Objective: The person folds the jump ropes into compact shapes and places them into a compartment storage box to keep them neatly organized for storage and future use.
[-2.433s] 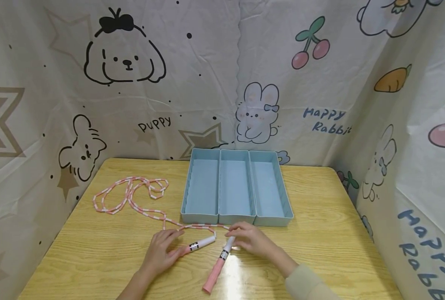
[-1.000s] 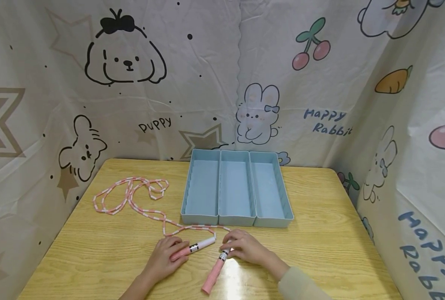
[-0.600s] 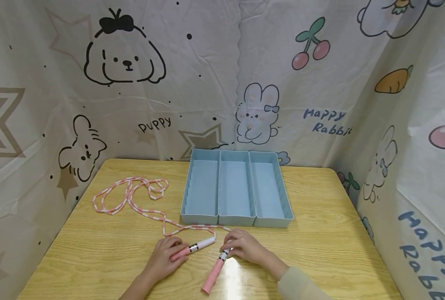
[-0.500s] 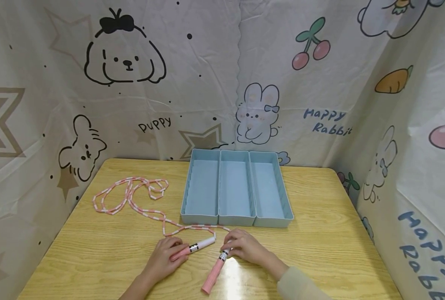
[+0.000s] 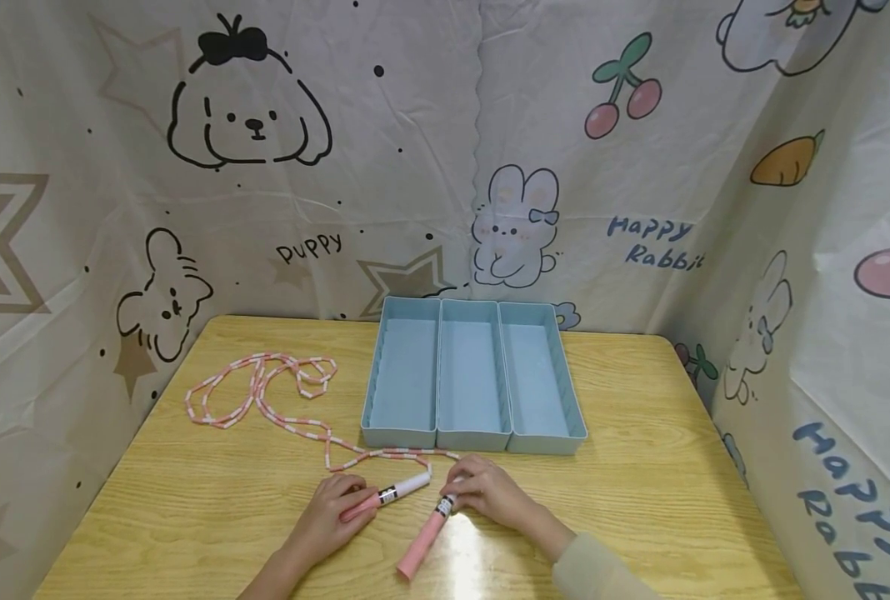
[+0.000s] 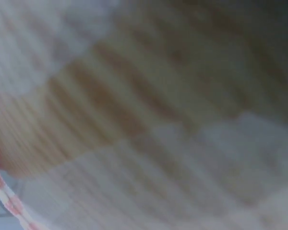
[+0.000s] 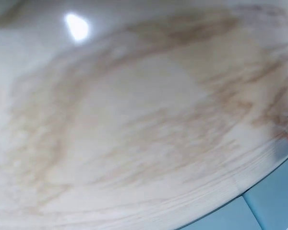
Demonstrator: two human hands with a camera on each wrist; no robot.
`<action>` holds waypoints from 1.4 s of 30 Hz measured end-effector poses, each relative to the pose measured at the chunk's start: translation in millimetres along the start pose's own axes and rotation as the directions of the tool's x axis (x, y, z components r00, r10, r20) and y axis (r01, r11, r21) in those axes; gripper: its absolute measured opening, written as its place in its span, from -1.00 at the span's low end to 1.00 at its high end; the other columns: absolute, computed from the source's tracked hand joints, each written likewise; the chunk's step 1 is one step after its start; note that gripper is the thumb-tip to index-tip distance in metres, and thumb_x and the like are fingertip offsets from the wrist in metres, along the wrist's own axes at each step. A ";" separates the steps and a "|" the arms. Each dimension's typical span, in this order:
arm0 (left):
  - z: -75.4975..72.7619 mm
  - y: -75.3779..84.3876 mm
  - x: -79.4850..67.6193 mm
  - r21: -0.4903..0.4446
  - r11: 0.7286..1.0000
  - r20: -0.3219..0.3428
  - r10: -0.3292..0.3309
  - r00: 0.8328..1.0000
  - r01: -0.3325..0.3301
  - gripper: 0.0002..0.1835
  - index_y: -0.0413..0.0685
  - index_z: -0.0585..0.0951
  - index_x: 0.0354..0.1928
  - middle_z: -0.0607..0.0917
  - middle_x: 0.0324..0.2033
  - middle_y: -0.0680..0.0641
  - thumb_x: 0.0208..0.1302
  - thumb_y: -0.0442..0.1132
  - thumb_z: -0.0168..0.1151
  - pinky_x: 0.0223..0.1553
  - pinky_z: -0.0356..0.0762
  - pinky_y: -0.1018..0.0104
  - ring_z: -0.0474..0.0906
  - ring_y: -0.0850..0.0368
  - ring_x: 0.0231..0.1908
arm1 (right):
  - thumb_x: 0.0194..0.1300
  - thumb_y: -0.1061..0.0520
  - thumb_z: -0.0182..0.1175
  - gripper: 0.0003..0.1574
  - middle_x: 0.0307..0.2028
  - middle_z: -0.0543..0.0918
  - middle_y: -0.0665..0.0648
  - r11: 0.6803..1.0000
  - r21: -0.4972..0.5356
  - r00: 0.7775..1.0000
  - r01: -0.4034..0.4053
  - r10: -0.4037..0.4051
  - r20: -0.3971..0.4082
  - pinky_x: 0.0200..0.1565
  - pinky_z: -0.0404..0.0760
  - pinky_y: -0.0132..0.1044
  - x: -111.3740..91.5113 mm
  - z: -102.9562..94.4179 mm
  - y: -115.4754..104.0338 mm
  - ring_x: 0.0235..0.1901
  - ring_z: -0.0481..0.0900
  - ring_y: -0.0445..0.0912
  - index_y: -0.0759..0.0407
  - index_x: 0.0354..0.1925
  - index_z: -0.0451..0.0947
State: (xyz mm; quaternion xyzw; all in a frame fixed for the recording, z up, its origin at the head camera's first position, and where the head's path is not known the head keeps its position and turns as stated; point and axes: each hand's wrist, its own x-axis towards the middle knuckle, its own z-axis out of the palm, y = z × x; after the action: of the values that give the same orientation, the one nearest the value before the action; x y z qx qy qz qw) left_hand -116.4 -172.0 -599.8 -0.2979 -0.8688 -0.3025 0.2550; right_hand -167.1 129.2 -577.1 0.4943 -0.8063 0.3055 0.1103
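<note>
A jump rope with pink and white beads (image 5: 253, 406) lies on the wooden table, looped at the left and trailing toward the middle. My left hand (image 5: 327, 518) holds the pink end of one handle (image 5: 405, 486), whose white end points to the right. My right hand (image 5: 496, 495) pinches the white end of the other handle (image 5: 426, 542), partly covering it; the pink end slants down toward me. The left wrist view catches a short stretch of beaded rope (image 6: 13, 205) at its lower left corner. Mostly blurred tabletop fills both wrist views.
Behind the hands stands a light blue tray (image 5: 475, 439) with three long compartments side by side. The wooden table (image 5: 640, 467) ends at a printed cloth (image 5: 415, 100) hung along its back and sides.
My left hand has settled over its handle, and my right hand has come down onto the other one. Just now that second handle's pink end has swung slightly left.
</note>
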 end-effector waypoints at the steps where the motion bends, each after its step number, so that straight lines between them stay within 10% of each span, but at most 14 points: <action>1: -0.1 0.7 0.4 -0.010 1.000 -0.001 -0.004 1.000 0.004 -0.66 -0.04 0.71 -0.28 0.59 -0.32 0.06 -0.25 -0.24 0.47 -0.15 0.34 0.25 0.48 0.11 -0.26 | -0.05 0.09 0.35 -0.70 -0.23 0.60 0.03 1.000 -0.001 1.000 0.003 -0.003 -0.013 -0.04 0.50 -0.27 0.2 0.2 0.0 -0.13 0.52 -0.08 0.07 -0.25 0.68; 11: -0.2 10.1 7.3 -0.123 0.991 -0.030 -0.057 0.998 0.053 -0.70 -0.13 0.70 -0.29 0.63 -0.30 0.06 -0.20 -0.33 0.45 -0.17 0.42 0.32 0.53 0.12 -0.26 | -0.05 0.10 0.33 -0.74 -0.25 0.60 0.06 0.998 -0.056 0.991 0.030 -0.037 -0.128 -0.07 0.51 -0.35 5.1 0.2 -1.1 -0.17 0.51 -0.11 0.06 -0.28 0.68; 17: -0.5 17.9 11.0 -0.236 0.952 0.020 -0.197 0.980 0.196 -0.71 -0.15 0.68 -0.20 0.70 -0.29 0.00 -0.07 -0.34 0.39 -0.20 0.54 0.42 0.62 0.17 -0.27 | -0.13 0.13 0.36 -0.68 -0.25 0.60 0.09 0.992 -0.118 0.976 0.051 -0.075 -0.206 -0.08 0.52 -0.28 9.8 -3.5 -2.7 -0.18 0.52 -0.08 0.06 -0.28 0.68; 26: -2.1 32.5 25.0 -0.422 0.731 0.201 -0.501 0.842 0.536 -0.71 -0.19 0.66 -0.15 0.70 -0.24 -0.10 0.06 -0.23 0.32 -0.20 0.51 0.50 0.55 0.34 -0.20 | -0.06 0.13 0.31 -0.73 -0.24 0.61 0.10 0.983 -0.162 0.948 0.082 -0.127 -0.292 -0.05 0.51 -0.21 18.4 -7.9 -4.7 -0.17 0.54 -0.05 0.10 -0.27 0.68; 29: -4.9 37.5 31.2 -0.461 0.671 0.250 -0.529 0.811 0.580 -0.70 -0.22 0.65 -0.12 0.69 -0.21 -0.12 0.09 -0.25 0.30 -0.19 0.51 0.50 0.55 0.36 -0.20 | -0.01 0.13 0.30 -0.75 -0.25 0.60 0.09 0.980 -0.181 0.940 0.085 -0.139 -0.311 -0.06 0.52 -0.21 21.6 -9.0 -6.0 -0.18 0.54 -0.05 0.11 -0.27 0.68; 35: -18.4 53.5 47.4 -0.629 0.464 0.394 -0.501 0.770 0.624 -0.65 -0.56 0.48 -0.03 0.62 -0.27 -0.40 0.21 -0.40 0.14 -0.30 0.61 0.34 0.61 0.30 -0.36 | 0.01 0.10 0.28 -0.75 -0.26 0.60 0.09 0.974 -0.205 0.924 0.101 -0.168 -0.344 -0.09 0.53 -0.22 28.1 -11.8 -6.0 -0.21 0.54 -0.04 0.10 -0.25 0.68; 42: -14.7 53.6 51.6 -0.605 0.488 0.388 -0.508 0.769 0.629 -0.68 -0.52 0.51 -0.05 0.63 -0.26 -0.36 0.22 -0.39 0.13 -0.32 0.56 0.46 0.56 0.37 -0.35 | 0.06 0.11 0.25 -0.77 -0.25 0.59 0.11 0.971 -0.206 0.912 0.121 -0.191 -0.363 -0.11 0.53 -0.24 31.3 -16.2 -3.3 -0.22 0.53 -0.03 0.11 -0.25 0.68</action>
State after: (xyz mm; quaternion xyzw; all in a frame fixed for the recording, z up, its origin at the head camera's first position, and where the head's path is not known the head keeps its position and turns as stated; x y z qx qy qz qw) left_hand -112.2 -128.9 -537.4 -0.0897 -0.7491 -0.6533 -0.0633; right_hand -181.4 115.0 -548.0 0.4767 -0.7516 0.3119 0.3326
